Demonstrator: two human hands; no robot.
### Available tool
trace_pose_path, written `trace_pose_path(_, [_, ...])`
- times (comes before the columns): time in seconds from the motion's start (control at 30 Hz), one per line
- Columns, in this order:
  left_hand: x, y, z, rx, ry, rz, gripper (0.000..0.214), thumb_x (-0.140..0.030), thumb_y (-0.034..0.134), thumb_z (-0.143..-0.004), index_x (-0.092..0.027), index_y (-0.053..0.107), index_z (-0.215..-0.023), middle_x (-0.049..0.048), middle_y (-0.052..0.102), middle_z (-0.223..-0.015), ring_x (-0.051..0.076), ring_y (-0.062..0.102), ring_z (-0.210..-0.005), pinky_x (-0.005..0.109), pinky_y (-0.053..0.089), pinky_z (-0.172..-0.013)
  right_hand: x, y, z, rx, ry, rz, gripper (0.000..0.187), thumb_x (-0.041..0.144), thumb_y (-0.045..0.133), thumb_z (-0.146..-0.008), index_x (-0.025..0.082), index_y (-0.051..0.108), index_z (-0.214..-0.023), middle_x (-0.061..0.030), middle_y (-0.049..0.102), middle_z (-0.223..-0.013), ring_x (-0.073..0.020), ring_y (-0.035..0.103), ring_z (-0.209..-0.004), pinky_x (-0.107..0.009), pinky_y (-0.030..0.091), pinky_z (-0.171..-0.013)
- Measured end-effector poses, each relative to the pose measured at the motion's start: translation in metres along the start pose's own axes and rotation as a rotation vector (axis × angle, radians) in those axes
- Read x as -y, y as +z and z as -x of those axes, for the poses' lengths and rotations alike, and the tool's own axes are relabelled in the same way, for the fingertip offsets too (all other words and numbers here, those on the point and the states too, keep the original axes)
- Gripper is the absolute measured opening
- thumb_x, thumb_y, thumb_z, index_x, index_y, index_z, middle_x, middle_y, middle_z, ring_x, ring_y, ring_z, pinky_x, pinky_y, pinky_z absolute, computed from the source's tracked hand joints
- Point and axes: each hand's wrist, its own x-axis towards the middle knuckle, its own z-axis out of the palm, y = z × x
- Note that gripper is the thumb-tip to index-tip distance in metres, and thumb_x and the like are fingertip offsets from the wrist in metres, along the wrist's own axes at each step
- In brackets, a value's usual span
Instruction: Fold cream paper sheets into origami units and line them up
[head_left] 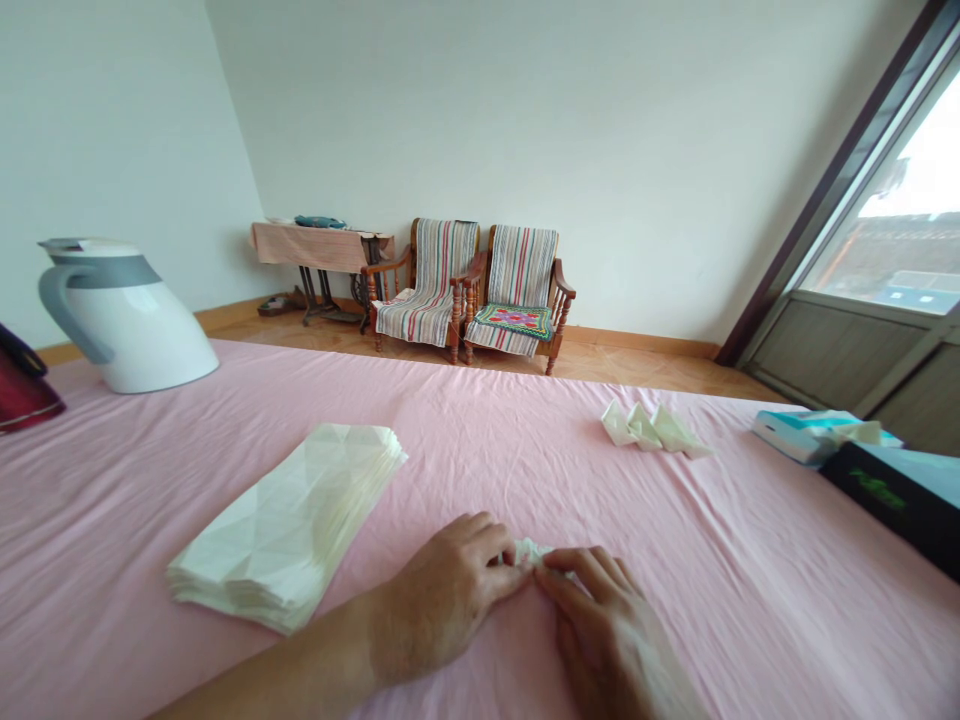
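My left hand (pixel 442 600) and my right hand (pixel 607 640) meet over the pink cloth (pixel 465 430) near the front edge. Both pinch a small piece of white folded paper (pixel 529 551), of which only a tip shows between the fingertips. A stack of creased white paper sheets (pixel 289 520) lies just left of my left hand. Three folded white paper shapes (pixel 652 428) sit in a row farther away to the right.
A white jug with a grey handle (pixel 124 315) stands at the far left, a dark red object (pixel 22 385) beside it. A tissue box (pixel 814 432) and a black box (pixel 900 505) lie at the right. Two striped wooden chairs (pixel 472 285) and a side table (pixel 322 250) stand by the wall.
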Motion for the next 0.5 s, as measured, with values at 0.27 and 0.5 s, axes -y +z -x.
trace_pose_path(0.27, [-0.011,-0.005,0.001,0.076,0.075,-0.236,0.016,-0.015,0.055,-0.091,-0.012,0.057,-0.107,0.0062,0.060,-0.101,0.023,0.051,-0.089,0.036,0.041,-0.082,0.011,0.004,-0.002,-0.094,-0.097,0.218,0.038,0.002,0.043,-0.068,0.016,0.066,-0.095,-0.0074,0.068,-0.088,-0.0232,0.062,-0.074,-0.034,0.049,-0.062])
trace_pose_path(0.5, [-0.011,-0.007,0.003,0.083,0.081,-0.239,0.013,-0.015,0.054,-0.091,-0.014,0.057,-0.104,0.0059,0.061,-0.104,0.022,0.051,-0.089,0.036,0.041,-0.082,0.013,0.002,0.000,-0.151,-0.085,0.261,0.023,0.004,0.045,-0.071,0.018,0.063,-0.072,-0.0068,0.067,-0.080,-0.0207,0.060,-0.068,-0.031,0.044,-0.061])
